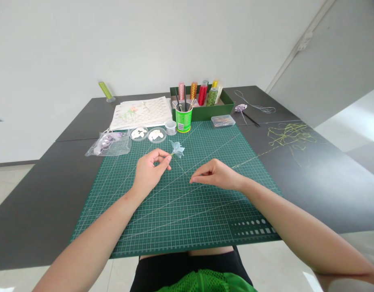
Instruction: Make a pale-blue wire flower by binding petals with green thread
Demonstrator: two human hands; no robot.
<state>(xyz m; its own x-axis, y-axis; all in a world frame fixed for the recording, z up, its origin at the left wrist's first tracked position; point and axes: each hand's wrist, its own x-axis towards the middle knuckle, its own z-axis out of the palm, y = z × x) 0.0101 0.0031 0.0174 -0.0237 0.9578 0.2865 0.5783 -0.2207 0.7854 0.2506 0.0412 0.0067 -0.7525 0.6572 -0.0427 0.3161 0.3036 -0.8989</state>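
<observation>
Flower [177, 149]: small, pale blue, pinched at the stem by our left hand [151, 169], held just above the cutting mat [175, 211] so the petals stay clear. Our right hand [216, 174] is closed in a pinch on a fine thread [235, 166] that runs taut toward the yellow-green tangle [289, 136] on the table [311, 178]. Spools sit in the green box [226, 106] behind; petal dishes [147, 134] near left for reach.

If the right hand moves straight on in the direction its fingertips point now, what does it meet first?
Likely the left hand: the right hand points leftward, low over the green cutting mat, with bare mat between them. Depth is uncertain.
</observation>
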